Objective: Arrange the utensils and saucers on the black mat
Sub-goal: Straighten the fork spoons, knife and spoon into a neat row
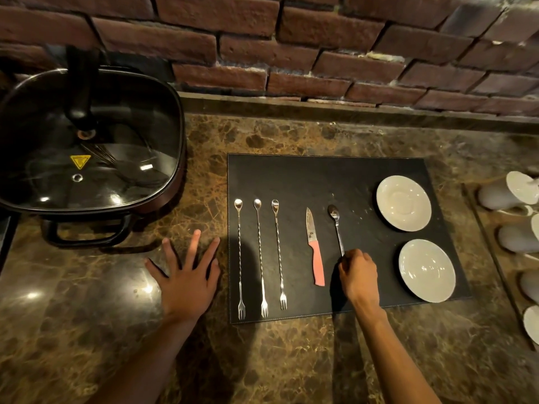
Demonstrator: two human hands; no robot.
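Observation:
A black mat (329, 176) lies on the marble counter. Three long twisted bar spoons with fork ends (260, 252) lie side by side on its left part. To their right rests a knife with a pink handle (316, 258). A teaspoon (336, 220) lies beside the knife, bowl pointing away from me, and my right hand (359, 275) is shut on its handle end. Two white saucers sit on the mat's right side, one farther (404, 203) and one nearer (427, 270). My left hand (188, 275) rests flat on the counter left of the mat, fingers spread.
A black electric pan with a glass lid (87, 150) stands at the left. A wooden tray with several white cups (516, 193) sits at the right edge. A brick wall (291, 53) runs along the back of the counter.

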